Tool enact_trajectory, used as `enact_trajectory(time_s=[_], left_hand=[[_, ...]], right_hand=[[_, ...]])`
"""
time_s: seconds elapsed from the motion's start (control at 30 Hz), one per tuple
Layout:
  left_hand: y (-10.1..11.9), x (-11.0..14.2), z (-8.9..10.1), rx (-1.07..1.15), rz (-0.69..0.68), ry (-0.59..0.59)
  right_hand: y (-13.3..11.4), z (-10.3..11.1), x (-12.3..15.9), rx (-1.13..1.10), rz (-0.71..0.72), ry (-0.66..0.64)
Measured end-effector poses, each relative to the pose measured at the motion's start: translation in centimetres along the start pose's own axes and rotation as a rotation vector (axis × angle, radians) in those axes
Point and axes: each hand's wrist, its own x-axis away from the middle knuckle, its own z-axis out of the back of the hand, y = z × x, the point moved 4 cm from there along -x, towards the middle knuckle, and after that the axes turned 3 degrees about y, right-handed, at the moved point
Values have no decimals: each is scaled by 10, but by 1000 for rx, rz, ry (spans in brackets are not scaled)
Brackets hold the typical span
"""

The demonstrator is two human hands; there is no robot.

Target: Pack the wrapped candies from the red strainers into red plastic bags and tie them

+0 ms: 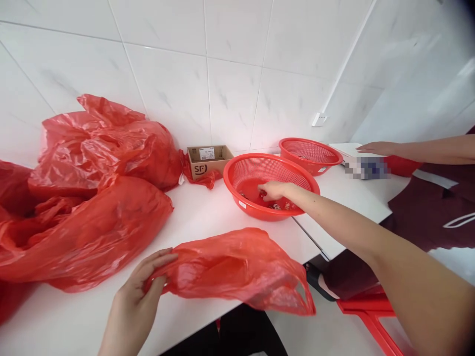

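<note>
My left hand (143, 289) grips a red plastic bag (218, 264) at its left end, fingers closed on the film. The bag stretches to the right over the table's front edge, with a handle loop at its far end. My right hand (273, 190) reaches into a red plastic colander (237, 173), fingers bent down toward small items (275, 206) at the bottom. Those items are too small to name, and whatever the fingertips hold is hidden.
Large filled red bags (107, 153) are heaped on the left of the white table (200, 217). An open cardboard box (211, 167) stands by the wall. Behind is a second red colander (319, 157). On the right, another person's hand (378, 148) and a red stool (365, 309) show.
</note>
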Motion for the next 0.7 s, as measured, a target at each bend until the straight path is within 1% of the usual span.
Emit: enact_trajectory(time_s=[0.07,0.1,0.13,0.17,0.2,0.23,0.27,0.3,0.33,0.37,0.4,0.43,0.5,0.53,0.57,0.6,0.63,0.67,0.7], left_hand=[[5,-1,0,32,78,-76],[8,-2,-2,55,117,-118],[11,-2,-4,93,157,-162],[13,-2,-8,145,202,-196],[15,-2,-12,213,252,-216],[17,-2,-16,294,304,-221],[19,-2,-21,381,355,-223],[22,-1,-26,464,404,-229],[24,0,-30,534,445,-234],[27,1,-34,594,471,-243],[31,2,-35,640,483,-252],[34,3,-36,672,487,-262],[40,4,-31,719,486,-280],[42,5,-27,741,485,-285],[44,5,-22,760,486,-281],[46,5,-16,775,487,-264],[47,4,-10,791,480,-231],[49,4,-4,804,467,-187],[52,4,1,813,454,-143]], right_hand=[[-6,9,1,-51,18,-103],[-13,15,5,-98,37,-130],[-24,22,13,-191,71,-125],[-39,27,25,-304,117,-121],[-58,32,41,-505,185,-103],[-80,32,62,-736,274,-142],[-103,28,86,-874,349,-253],[-124,19,111,-914,394,-379],[-142,9,134,-893,429,-471],[-156,-5,154,-807,469,-564],[-164,-17,167,-701,495,-546],[-168,-26,174,-557,523,-430],[-164,-41,172,-253,539,-267],[-160,-44,166,-150,543,-234],[-155,-45,159,-103,560,-252],[-152,-41,152,-120,594,-299],[-149,-33,143,-194,644,-348],[-146,-21,135,-308,696,-380],[-141,-7,124,-432,724,-377]])
